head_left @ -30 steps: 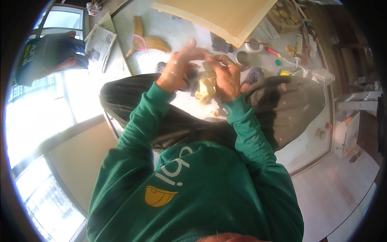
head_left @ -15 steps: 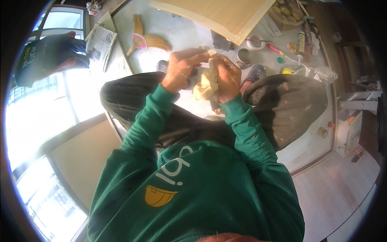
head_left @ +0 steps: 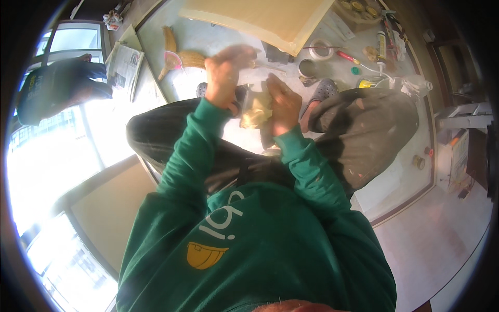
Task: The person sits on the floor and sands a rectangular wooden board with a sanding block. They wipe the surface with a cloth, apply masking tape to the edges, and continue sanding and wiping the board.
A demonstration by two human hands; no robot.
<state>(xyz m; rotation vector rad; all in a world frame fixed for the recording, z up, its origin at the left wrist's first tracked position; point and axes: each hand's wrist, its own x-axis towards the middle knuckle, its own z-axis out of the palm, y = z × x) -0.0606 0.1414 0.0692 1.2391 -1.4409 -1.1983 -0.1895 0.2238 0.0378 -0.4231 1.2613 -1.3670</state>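
My left hand point(head_left: 226, 73) is raised, smeared by motion, with its fingers stretched toward the right and nothing visible in them. Opposite it, my right hand point(head_left: 285, 104) is upright, its fingers close together. A crumpled wad of yellowish masking tape or paper point(head_left: 254, 115) hangs against the palm side of that right hand; the exact grip is blurred. The two hands are apart, above the floor between my bent legs.
A large tan board point(head_left: 260, 18) lies ahead. Right of it are a roll of white tape point(head_left: 321, 49), a dark round cup point(head_left: 307, 68) and a red-handled tool point(head_left: 348, 56). A straw brush point(head_left: 189, 60) and newspapers point(head_left: 125, 70) lie left. A ladder point(head_left: 462, 117) stands far right.
My hands were together, pinching the top of the crumpled wad. Now they have separated; the left hand has moved up and left, while the wad stays by the right hand, slightly lower left.
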